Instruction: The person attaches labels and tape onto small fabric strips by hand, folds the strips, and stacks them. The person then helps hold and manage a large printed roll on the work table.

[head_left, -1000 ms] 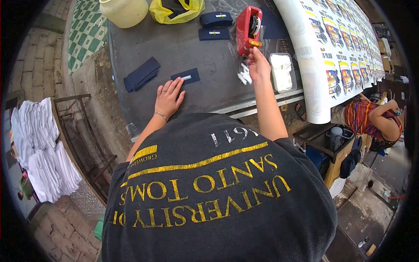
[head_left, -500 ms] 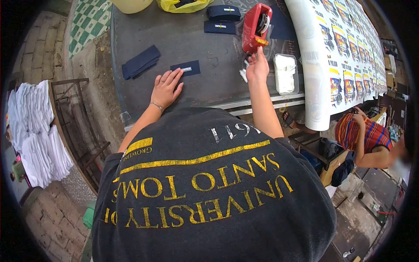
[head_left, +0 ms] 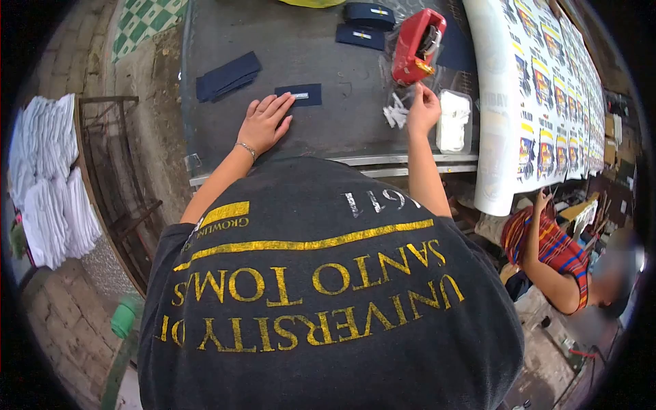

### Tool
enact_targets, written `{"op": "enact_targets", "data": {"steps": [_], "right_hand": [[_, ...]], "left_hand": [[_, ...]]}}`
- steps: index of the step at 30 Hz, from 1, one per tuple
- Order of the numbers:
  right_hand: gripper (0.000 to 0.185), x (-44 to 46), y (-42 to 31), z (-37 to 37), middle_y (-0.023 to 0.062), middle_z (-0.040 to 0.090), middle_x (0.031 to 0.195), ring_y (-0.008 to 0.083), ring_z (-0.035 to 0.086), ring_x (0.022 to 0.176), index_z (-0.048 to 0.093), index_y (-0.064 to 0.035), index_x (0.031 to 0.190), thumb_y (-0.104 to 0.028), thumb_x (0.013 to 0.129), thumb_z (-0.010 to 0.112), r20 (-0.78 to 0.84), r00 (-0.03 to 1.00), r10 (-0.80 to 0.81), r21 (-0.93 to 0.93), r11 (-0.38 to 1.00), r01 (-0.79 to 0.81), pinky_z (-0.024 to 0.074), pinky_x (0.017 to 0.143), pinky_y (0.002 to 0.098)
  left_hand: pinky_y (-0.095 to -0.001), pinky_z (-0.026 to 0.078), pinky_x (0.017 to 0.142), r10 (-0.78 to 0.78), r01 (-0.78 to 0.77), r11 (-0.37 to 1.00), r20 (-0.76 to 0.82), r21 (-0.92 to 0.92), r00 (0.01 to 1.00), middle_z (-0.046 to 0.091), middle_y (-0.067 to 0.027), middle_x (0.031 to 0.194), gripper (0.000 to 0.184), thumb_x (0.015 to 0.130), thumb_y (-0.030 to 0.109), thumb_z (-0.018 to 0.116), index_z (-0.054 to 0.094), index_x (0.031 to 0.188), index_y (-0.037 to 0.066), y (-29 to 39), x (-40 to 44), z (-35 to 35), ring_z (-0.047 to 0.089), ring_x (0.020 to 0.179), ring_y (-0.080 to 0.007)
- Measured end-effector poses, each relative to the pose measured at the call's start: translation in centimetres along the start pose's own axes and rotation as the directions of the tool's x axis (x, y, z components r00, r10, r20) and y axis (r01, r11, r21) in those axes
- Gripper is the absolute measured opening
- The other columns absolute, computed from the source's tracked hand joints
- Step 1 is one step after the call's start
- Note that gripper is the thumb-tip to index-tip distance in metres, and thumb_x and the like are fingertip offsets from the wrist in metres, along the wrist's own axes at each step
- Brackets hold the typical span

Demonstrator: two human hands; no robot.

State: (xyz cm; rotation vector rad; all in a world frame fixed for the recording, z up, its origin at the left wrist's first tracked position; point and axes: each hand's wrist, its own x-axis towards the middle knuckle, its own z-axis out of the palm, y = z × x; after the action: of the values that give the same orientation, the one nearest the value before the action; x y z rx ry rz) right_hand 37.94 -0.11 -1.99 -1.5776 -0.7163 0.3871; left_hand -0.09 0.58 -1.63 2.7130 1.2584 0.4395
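My left hand (head_left: 265,124) lies flat on the dark table (head_left: 328,137), its fingertips on the left part of a navy fabric piece (head_left: 313,95) with a small white label (head_left: 301,96). At the lower end of a red tape dispenser (head_left: 412,51), my right hand (head_left: 424,113) has its thumb and fingers pinched together. What it holds is too small to make out. Small white pieces (head_left: 395,113) lie beside this hand on its left, and a clear tray of white items (head_left: 453,123) is on its right. More navy pieces (head_left: 229,76) are stacked at the left.
Two navy bands with labels (head_left: 360,36) lie at the back. A yellow bag (head_left: 311,2) shows at the top edge. On the right is a large roll of printed sheet (head_left: 502,109), with another person (head_left: 553,253) beyond it. White folded cloths (head_left: 51,178) are stacked at far left.
The view has shifted, so the table sits higher in it. My right hand has gone from a looser pose to a pinch below the dispenser. My left hand stays on the navy piece.
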Motion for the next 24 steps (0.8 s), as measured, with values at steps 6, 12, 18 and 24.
{"op": "enact_targets", "data": {"steps": [6, 12, 18, 24], "right_hand": [[0.027, -2.1, -6.8, 4.4, 0.0111, 0.068, 0.087, 0.0236, 0.065, 0.083, 0.068, -0.0008, 0.100, -0.027, 0.094, 0.064, 0.905, 0.424, 0.030, -0.204, 0.906, 0.372, 0.0500, 0.078, 0.0338], [0.033, -3.4, -9.2, 17.5, 0.0162, 0.069, 0.094, 0.0359, 0.065, 0.089, 0.067, -0.0032, 0.106, -0.032, 0.099, 0.052, 0.900, -0.322, 0.292, 0.005, 0.735, 0.678, 0.0497, 0.082, 0.0427], [0.032, -4.8, -10.2, 22.0, 0.0163, 0.070, 0.105, 0.0346, 0.066, 0.097, 0.067, -0.0053, 0.113, -0.028, 0.093, 0.057, 0.788, -0.386, 0.480, 0.083, 0.538, 0.839, 0.0504, 0.083, 0.0450], [0.029, -5.6, -11.1, 22.7, 0.0142, 0.072, 0.095, 0.0332, 0.067, 0.090, 0.070, -0.0055, 0.101, -0.029, 0.084, 0.069, 0.711, -0.431, 0.555, 0.186, 0.443, 0.877, 0.0517, 0.076, 0.0445]], "left_hand": [[-0.0384, 0.032, 0.106, -0.014, 0.014, 1.000, -0.014, 0.008, 1.000, 0.049, 0.0020, 0.145, 0.048, 0.096, 0.032, 0.056, 0.051, 0.142, 0.017, 0.0, -0.3, -0.1, 0.048, 0.126, -0.0193], [-0.0357, 0.036, 0.098, 0.058, -0.052, 0.997, -0.105, 0.059, 0.993, 0.056, 0.0011, 0.135, 0.044, 0.096, 0.035, 0.055, 0.056, 0.135, 0.014, -0.1, 0.0, -0.3, 0.051, 0.117, -0.0163], [-0.0366, 0.036, 0.100, 0.036, -0.035, 0.999, -0.046, 0.011, 0.998, 0.054, 0.0007, 0.137, 0.048, 0.096, 0.034, 0.056, 0.052, 0.140, 0.015, -0.1, -0.1, -0.2, 0.050, 0.119, -0.0177], [-0.0361, 0.036, 0.099, 0.044, -0.043, 0.999, -0.081, 0.015, 0.996, 0.055, 0.0006, 0.136, 0.047, 0.096, 0.033, 0.056, 0.053, 0.139, 0.014, -0.2, -0.2, 0.0, 0.051, 0.119, -0.0177]]}}
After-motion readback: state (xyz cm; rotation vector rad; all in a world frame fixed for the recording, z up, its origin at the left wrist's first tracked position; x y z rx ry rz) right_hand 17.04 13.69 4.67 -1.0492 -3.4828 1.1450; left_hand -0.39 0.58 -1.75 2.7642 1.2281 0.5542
